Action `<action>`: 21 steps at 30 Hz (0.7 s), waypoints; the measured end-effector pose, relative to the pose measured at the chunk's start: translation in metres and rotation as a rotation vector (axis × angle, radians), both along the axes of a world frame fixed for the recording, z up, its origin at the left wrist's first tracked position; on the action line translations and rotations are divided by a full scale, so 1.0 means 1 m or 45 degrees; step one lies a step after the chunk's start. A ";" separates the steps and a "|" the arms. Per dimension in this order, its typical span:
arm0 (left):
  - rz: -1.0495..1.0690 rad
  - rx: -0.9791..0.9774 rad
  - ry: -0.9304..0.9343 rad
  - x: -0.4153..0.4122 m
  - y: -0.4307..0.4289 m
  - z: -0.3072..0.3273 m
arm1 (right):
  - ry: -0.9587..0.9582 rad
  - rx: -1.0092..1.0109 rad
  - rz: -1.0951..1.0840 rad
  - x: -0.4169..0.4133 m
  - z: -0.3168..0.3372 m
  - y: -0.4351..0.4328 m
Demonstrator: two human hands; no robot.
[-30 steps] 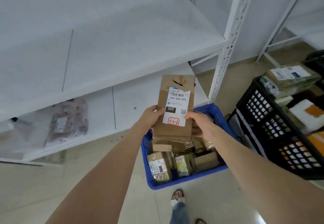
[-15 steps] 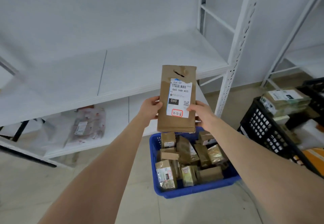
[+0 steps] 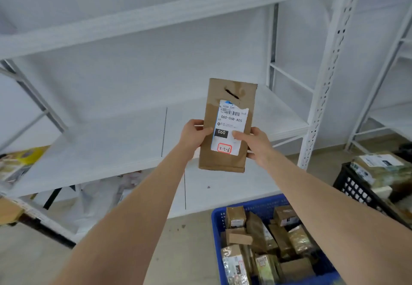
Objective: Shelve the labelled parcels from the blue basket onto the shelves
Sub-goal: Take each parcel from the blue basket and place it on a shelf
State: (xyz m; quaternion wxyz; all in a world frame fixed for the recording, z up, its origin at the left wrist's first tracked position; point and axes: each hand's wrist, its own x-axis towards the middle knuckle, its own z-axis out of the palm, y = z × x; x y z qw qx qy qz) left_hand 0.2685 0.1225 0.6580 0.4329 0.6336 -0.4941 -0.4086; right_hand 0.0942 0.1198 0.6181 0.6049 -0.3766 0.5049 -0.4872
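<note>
A white shipping label [image 3: 230,128] on a brown paper parcel [image 3: 227,126] reads "060-06B A05" beneath a barcode, with "060" in a black box and a red-outlined handwritten mark, apparently "3-2=6"; smaller print is illegible.

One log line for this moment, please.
phase: carry | left hand + right hand: gripping brown parcel upright, label facing camera | shelf ahead | blue basket: parcels remain
</note>
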 end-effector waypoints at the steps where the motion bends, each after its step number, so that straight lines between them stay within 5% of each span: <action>1: -0.001 -0.036 -0.032 0.008 0.001 0.012 | -0.023 -0.003 0.003 0.008 0.012 0.000; 21: -0.224 -0.581 -0.116 0.109 0.024 0.232 | -0.141 -0.610 -0.076 0.117 0.243 0.007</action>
